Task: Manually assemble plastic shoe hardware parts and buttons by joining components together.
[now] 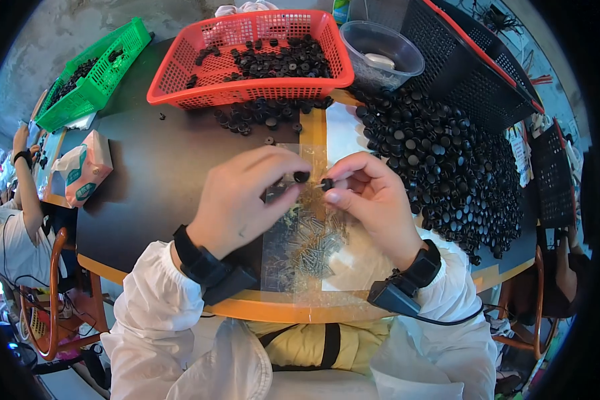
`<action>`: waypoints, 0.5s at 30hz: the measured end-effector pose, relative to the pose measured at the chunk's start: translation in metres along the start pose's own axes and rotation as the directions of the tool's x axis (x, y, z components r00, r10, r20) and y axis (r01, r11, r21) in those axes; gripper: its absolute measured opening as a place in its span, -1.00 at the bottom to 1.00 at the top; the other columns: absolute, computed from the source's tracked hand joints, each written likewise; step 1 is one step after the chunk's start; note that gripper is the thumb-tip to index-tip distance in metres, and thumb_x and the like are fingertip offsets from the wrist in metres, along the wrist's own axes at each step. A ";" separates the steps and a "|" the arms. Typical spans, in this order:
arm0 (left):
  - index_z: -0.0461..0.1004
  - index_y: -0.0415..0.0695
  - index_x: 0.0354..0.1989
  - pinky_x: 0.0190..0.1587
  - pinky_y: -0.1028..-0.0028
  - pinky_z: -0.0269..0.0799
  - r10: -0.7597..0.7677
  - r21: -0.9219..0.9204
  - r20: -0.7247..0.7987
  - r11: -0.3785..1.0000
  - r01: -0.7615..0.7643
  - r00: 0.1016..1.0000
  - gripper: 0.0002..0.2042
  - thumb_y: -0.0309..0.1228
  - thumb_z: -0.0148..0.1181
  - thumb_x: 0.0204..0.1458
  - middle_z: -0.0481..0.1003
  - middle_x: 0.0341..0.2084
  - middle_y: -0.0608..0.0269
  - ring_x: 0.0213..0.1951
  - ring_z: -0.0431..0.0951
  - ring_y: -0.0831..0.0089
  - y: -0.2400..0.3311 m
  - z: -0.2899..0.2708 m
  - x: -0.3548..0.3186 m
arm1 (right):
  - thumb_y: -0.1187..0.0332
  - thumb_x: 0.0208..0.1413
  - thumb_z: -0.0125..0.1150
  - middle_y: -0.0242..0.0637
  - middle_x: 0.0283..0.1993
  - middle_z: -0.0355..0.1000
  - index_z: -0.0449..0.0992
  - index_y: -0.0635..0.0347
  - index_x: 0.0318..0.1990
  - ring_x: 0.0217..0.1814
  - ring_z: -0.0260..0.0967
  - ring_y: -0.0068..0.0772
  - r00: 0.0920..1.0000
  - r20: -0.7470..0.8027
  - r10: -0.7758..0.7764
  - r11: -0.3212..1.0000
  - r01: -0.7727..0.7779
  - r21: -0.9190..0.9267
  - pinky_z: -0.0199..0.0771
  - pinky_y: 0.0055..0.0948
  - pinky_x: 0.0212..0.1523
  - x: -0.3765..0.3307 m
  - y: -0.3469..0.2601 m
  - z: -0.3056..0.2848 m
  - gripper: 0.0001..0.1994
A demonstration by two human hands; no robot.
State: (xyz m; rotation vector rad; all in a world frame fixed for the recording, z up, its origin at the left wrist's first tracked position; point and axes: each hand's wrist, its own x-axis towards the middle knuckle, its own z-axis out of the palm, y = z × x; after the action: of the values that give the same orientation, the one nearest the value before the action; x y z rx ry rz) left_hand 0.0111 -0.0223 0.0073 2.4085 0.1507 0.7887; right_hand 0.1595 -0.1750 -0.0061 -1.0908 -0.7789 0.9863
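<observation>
Over the middle of the table, my left hand (240, 197) pinches a small black round cap (301, 177) between thumb and forefinger. Facing it a short gap away, my right hand (373, 203) grips a black knob-like part (327, 185) in its fingertips. A thin metal pin or screw sticks out of that part toward the left. Below both hands lies a loose pile of silvery screws (315, 248), spread on a clear plastic sheet (277, 270). To the right of my right hand spreads a big heap of black round caps (457, 167).
A red basket (247, 88) of black parts stands at the back, with more parts spilled before it. Beside it are a clear tub (380, 77) and a black crate (457, 67). Leftward sit a tissue pack (90, 167) and a green basket (103, 90). Another person (23, 220) works at far left.
</observation>
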 end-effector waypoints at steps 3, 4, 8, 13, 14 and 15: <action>0.53 -0.14 -0.20 -0.34 0.52 0.48 0.043 -0.078 -0.004 0.996 -0.043 0.999 -0.69 -0.66 0.31 -0.17 0.51 -0.26 0.22 -0.34 0.54 0.42 0.011 0.005 -0.001 | 0.58 0.02 0.31 -0.39 -0.17 0.45 0.46 0.25 -0.16 -0.14 0.42 -0.65 0.999 -0.025 -0.025 0.984 0.020 -0.175 0.48 -0.60 -0.09 -0.004 -0.002 0.005 -0.77; 0.53 -0.14 -0.20 -0.34 0.52 0.48 0.039 -0.078 -0.002 0.996 -0.039 0.999 -0.69 -0.66 0.31 -0.17 0.51 -0.26 0.22 -0.34 0.54 0.42 0.013 0.003 -0.001 | 0.58 0.02 0.31 -0.39 -0.17 0.45 0.46 0.25 -0.16 -0.14 0.42 -0.65 0.999 -0.024 -0.022 0.985 0.018 -0.173 0.48 -0.60 -0.09 -0.005 -0.004 0.006 -0.77; 0.54 -0.17 -0.21 -0.30 0.51 0.49 -0.069 -0.214 0.007 0.974 0.069 0.998 -0.67 -0.71 0.33 -0.22 0.51 -0.24 0.20 -0.32 0.54 0.41 0.012 -0.002 -0.003 | 0.57 -0.01 0.34 -0.36 -0.22 0.50 0.49 0.28 -0.20 -0.19 0.46 -0.63 0.992 -0.072 -0.100 0.931 0.067 -0.359 0.52 -0.57 -0.13 -0.007 -0.006 0.009 -0.79; 0.55 -0.18 -0.22 -0.25 0.47 0.50 -0.001 -0.224 -0.054 0.974 -0.011 0.999 -0.66 -0.69 0.37 -0.26 0.53 -0.25 0.17 -0.29 0.57 0.36 0.007 0.001 -0.004 | 0.57 -0.04 0.35 -0.33 -0.27 0.53 0.51 0.30 -0.23 -0.23 0.51 -0.58 0.985 -0.063 -0.161 0.887 0.116 -0.446 0.54 -0.56 -0.16 -0.007 -0.008 0.012 -0.80; 0.55 -0.18 -0.23 -0.24 0.46 0.50 0.022 -0.175 -0.047 0.984 -0.030 0.999 -0.66 -0.69 0.37 -0.26 0.54 -0.26 0.17 -0.29 0.58 0.35 0.006 0.001 -0.005 | 0.57 -0.06 0.36 -0.32 -0.28 0.53 0.52 0.30 -0.24 -0.24 0.51 -0.57 0.980 -0.044 -0.196 0.869 0.153 -0.472 0.54 -0.56 -0.17 -0.007 -0.007 0.012 -0.80; 0.55 -0.18 -0.24 -0.23 0.45 0.50 0.044 -0.128 -0.039 0.991 -0.049 0.998 -0.67 -0.68 0.37 -0.27 0.55 -0.27 0.16 -0.28 0.58 0.33 0.006 0.001 -0.005 | 0.58 -0.07 0.37 -0.32 -0.29 0.54 0.53 0.30 -0.25 -0.25 0.52 -0.56 0.973 -0.026 -0.230 0.847 0.187 -0.498 0.54 -0.56 -0.19 -0.007 -0.007 0.012 -0.80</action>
State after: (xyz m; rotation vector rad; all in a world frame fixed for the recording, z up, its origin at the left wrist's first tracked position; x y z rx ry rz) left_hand 0.0068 -0.0293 0.0080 2.2837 0.0557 0.8381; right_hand 0.1479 -0.1785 0.0042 -1.4397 -1.0915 0.5574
